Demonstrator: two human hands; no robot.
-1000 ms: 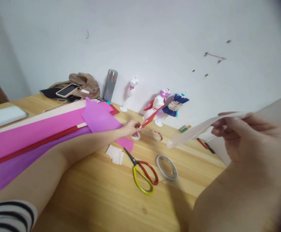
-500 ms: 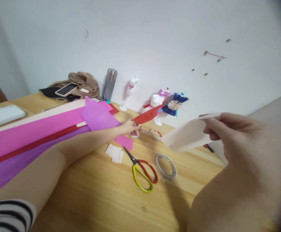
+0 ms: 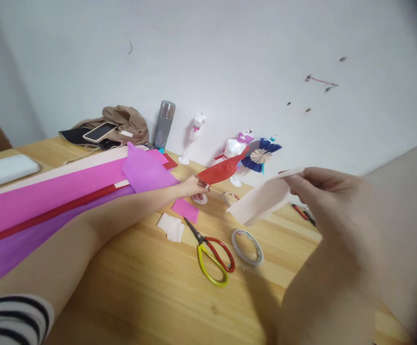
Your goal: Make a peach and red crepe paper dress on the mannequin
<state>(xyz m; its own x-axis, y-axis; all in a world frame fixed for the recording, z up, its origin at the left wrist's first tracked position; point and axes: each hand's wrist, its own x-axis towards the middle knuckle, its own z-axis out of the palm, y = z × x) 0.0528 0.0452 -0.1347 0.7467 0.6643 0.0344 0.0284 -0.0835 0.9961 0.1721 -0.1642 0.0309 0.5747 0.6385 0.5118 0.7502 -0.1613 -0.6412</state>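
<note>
My left hand reaches far across the table, its fingers closed around the lower part of a small white mannequin. A red paper piece hangs from the figure toward my fingers, and a round white base shows just below them. Pinched between thumb and fingers of my right hand is a pale cream paper strip, raised above the table and slanting down to the left. Its free end is near the mannequin, apart from it. The mannequin's stem is hidden by my left hand.
Scissors, a tape roll and paper scraps lie in front. Coloured paper sheets cover the left. Behind stand a flask, a plain mannequin and one with a blue pleated dress. A red-handled tool lies right.
My right hand has moved left with the cream strip, and the strip now shows its broad face. The red paper on the mannequin has turned broadside to view; my left hand stays nearly in place.
</note>
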